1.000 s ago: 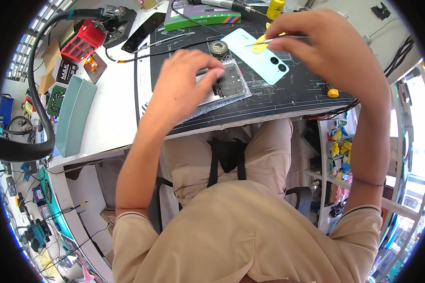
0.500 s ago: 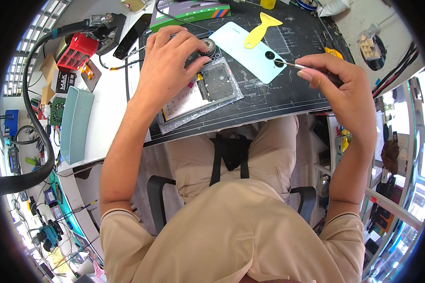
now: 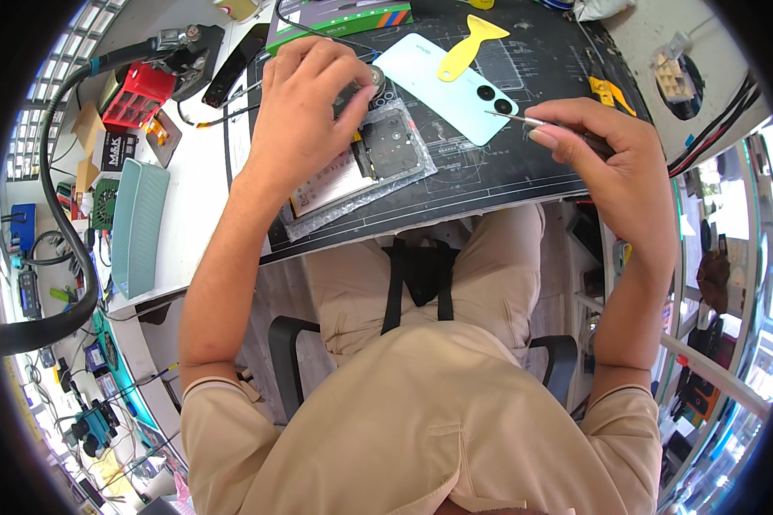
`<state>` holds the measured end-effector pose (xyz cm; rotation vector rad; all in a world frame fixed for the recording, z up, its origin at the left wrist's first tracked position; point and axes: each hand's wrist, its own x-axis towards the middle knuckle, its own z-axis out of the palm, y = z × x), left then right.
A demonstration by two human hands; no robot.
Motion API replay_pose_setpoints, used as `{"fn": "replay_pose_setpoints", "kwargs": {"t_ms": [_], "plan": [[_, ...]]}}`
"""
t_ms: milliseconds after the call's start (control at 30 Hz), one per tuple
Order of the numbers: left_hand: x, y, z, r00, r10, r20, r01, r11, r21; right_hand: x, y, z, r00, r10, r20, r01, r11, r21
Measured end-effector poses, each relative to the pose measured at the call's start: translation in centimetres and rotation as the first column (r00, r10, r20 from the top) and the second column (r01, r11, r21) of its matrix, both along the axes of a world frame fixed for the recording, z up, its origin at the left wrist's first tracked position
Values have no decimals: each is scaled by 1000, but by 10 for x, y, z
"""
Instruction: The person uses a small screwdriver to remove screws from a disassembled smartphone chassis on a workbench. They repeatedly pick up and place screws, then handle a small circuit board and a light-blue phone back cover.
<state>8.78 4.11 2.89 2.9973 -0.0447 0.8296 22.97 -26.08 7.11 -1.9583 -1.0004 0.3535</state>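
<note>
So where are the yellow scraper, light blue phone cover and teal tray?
Yellow scraper (image 3: pixel 464 51), head view: mid-handle.
Light blue phone cover (image 3: pixel 441 98), head view: its flat outer face.
Teal tray (image 3: pixel 138 227), head view: side wall.

head fisheye | looks down | close above torso (image 3: pixel 386 408) | bench mat (image 3: pixel 524 170) farther off
</note>
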Motion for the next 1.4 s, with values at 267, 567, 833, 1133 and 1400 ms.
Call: {"fn": "replay_pose_setpoints", "kwargs": {"t_ms": [267, 567, 833, 1133, 1400], "plan": [[-34, -22, 14, 908, -259, 330, 278, -216, -936, -42, 41, 14, 998, -12, 64, -8, 956, 292], [-55, -49, 16, 771, -227, 595, 475, -418, -774, -81, 63, 34, 974, 56, 221, -144, 903, 405], [-62, -54, 19, 758, -189, 624, 543, -347, -765, -93, 63, 40, 971, 56, 234, -150, 901, 406], [-58, -57, 22, 769, -88, 633, 637, 172, -751, -89, 56, 51, 991, 122, -53, -107, 969, 222], [-60, -43, 37, 894, -104, 435, 290, 876, -386, -67, 46, 67, 955, 179, 237, -199, 978, 63]]}}
